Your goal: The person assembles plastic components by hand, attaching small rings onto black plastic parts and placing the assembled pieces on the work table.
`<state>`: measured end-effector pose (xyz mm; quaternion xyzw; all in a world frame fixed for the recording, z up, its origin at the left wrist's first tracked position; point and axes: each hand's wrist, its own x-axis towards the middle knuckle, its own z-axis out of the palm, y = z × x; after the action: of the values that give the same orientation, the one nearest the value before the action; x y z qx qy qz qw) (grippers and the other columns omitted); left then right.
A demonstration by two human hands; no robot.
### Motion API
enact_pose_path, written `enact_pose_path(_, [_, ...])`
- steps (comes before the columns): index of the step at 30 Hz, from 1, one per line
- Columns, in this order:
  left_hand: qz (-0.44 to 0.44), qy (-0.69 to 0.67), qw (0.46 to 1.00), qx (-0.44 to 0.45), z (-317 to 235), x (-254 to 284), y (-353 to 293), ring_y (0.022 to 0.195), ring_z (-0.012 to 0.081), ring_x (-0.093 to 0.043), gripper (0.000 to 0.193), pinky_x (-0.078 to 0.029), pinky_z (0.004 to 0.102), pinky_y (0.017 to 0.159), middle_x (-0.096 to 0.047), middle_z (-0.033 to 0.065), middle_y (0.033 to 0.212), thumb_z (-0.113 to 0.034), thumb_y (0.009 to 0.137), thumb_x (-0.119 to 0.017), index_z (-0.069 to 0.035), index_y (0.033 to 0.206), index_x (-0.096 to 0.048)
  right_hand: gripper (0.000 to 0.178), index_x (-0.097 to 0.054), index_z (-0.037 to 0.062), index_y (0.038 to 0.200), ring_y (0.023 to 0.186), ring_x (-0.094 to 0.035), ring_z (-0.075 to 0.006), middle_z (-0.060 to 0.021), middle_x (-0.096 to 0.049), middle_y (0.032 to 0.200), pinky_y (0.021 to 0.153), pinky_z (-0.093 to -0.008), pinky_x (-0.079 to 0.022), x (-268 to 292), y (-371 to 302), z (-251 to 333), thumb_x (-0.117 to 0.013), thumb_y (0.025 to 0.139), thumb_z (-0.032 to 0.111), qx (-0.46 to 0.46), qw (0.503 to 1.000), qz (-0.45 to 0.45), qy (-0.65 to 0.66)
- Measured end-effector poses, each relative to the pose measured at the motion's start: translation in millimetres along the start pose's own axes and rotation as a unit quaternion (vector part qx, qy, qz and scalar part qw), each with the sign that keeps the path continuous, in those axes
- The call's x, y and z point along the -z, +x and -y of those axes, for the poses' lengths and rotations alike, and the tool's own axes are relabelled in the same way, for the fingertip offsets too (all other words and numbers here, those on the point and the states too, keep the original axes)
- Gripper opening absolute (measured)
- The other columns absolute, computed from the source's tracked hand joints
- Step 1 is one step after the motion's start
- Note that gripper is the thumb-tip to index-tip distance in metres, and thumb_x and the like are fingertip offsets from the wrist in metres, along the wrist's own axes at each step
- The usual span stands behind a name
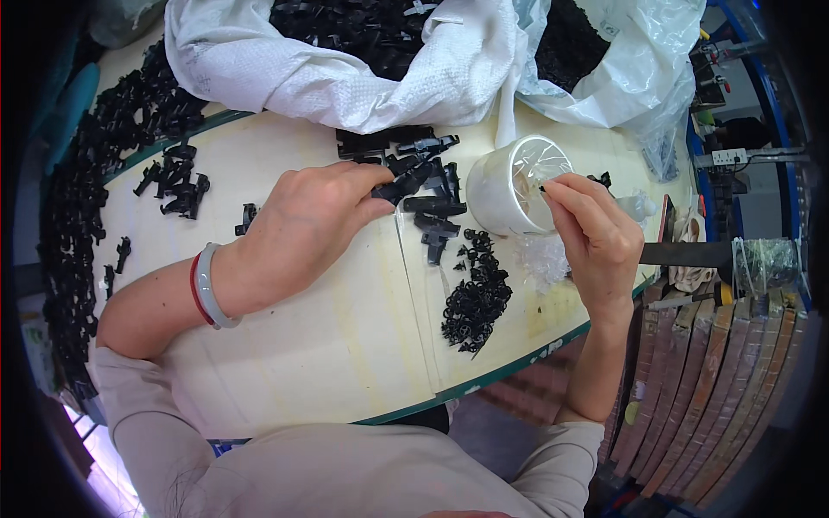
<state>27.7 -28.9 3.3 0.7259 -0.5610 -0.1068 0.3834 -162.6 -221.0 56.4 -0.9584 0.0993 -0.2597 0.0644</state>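
Note:
My left hand [304,223] reaches over the table with thumb and fingers closed around a black plastic part [408,183], one of a small heap. More of these parts, such as a T-shaped one [437,235], lie beside it. At the right, my right hand [596,233] pinches a tiny dark piece [542,188] at the rim of a white cup [494,194] lined with clear film. What kind of piece it is, I cannot make out. Between my hands, toward me, spreads a pile of small black ring-like clips [477,298].
White sacks [345,82] full of black parts stand at the back. Loose black parts [73,233] line the left edge, with a few smaller clusters [179,183] further in. Crumpled clear plastic [546,262] sits by the cup. Wrapped slabs [699,388] are stacked at the right, off the table.

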Motion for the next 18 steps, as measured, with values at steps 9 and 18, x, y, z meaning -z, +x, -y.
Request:
enact_pose_path(9, [0.082, 0.016, 0.995, 0.060, -3, 9, -1, 0.061, 0.0237, -0.059, 0.024, -0.047, 0.0333, 0.057, -0.061, 0.0126, 0.074, -0.013, 0.074, -0.073, 0.000, 0.093, -0.065, 0.017, -0.068, -0.0027, 0.091, 0.065, -0.056, -0.0080, -0.0098, -0.067, 0.090, 0.053, -0.0184, -0.043, 14, -15, 14, -0.067, 0.075, -0.010, -0.168, 0.961, -0.029, 0.220])
enact_pose_path(18, [0.154, -0.222, 0.956, 0.111, -13, 11, -3, 0.070, 0.0134, -0.063, 0.015, -0.051, 0.0236, 0.066, -0.065, 0.0067, 0.081, -0.006, 0.078, -0.071, 0.002, 0.089, -0.064, 0.025, -0.068, -0.0037, 0.093, 0.066, -0.062, -0.0139, -0.0146, -0.067, 0.089, 0.058, -0.0220, -0.050, 5, -44, 62, -0.070, 0.070, -0.013, -0.199, 0.944, -0.067, 0.255])
